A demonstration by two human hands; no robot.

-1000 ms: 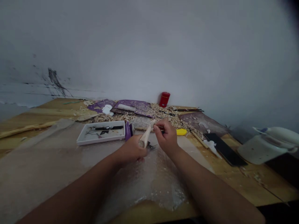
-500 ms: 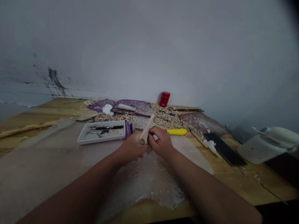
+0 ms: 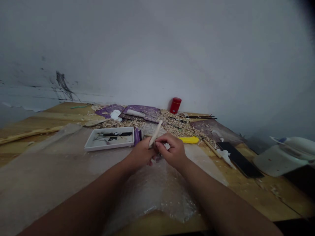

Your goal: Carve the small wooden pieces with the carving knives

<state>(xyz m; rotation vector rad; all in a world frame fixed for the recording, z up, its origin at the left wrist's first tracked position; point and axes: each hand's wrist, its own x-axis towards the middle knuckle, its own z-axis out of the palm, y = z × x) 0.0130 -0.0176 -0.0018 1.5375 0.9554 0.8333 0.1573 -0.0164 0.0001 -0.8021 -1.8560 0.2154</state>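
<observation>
The left hand (image 3: 140,153) is closed around the near end of a pale wooden piece (image 3: 156,132); the right hand (image 3: 173,151) is partly curled, its thumb and forefinger drawn together against the same end. Whether it pinches anything small cannot be told. The piece's long axis runs from 7 to 1 o'clock, its slim tip free beyond both hands—the left is nearer, wrapping the base, the right adjoining at 4 o'clock. Compared with the preceding frame, the piece shows a narrower side—its rounded end no longer faces the viewer. Outward: white tray (image 3: 108,148), 9 o'clock; yellow handle (image 3: 190,140), between 2 and 3; red tin (image 3: 175,105), 1, behind wood shavings (image 3: 178,127).
</observation>
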